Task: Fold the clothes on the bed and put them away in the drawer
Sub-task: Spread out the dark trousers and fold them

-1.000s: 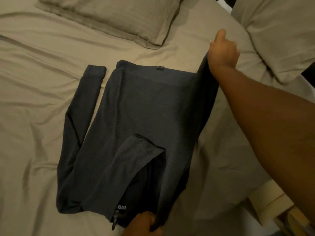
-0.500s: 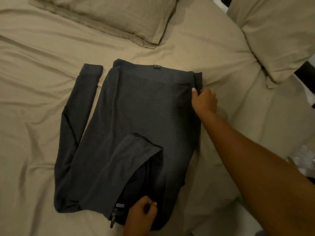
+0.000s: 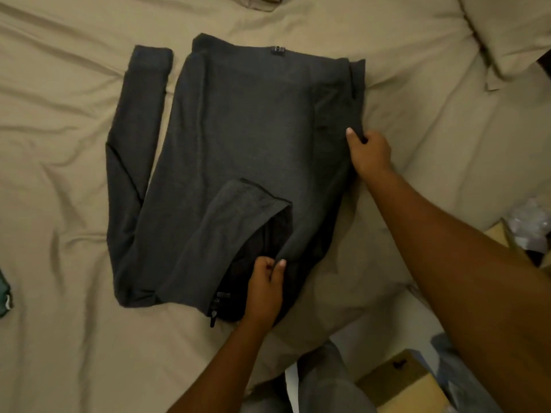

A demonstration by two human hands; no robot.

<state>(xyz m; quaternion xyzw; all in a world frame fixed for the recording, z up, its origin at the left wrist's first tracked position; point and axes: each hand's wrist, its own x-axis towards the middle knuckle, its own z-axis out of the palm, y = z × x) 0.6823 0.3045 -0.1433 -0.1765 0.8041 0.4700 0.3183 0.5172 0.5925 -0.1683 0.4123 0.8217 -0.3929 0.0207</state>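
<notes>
Quick notes on the grey zip top (image 3: 238, 129). It's lying flat on the tan bed sheet (image 3: 74, 338), collar end nearest the person, hem toward the pillow (image 3: 512, 31). One side is already folded in over the body. The loose sleeve (image 3: 140, 129) is stretched out beside it, bent at the elbow, not folded in yet.

Hands: the right hand (image 3: 369, 150) pinches the folded side edge about halfway up, thumb on top, fingers curled under the cloth. The left hand (image 3: 265, 290) pinches a bit of fabric at the collar end, just beside the zip pull (image 3: 213, 315).

Handling, imo: soft knit, light, zero stiffness, so it'll sag wherever it isn't supported. It probably grips the sheet a little, so dragging it would likely bunch both layers. Better to lift and lay than slide. Take hold at edges and corners w/ two hands well apart, like now, so the fold line stays straight. The zip is the only hard bit; keep it inside the fold so it doesn't snag. Next grab is prob the loose sleeve, cuff plus shoulder.

Also visible: a teal garment (image 3: 4, 293) at the frame edge and a cardboard box (image 3: 402, 380) by the bed. No drawer in view.
</notes>
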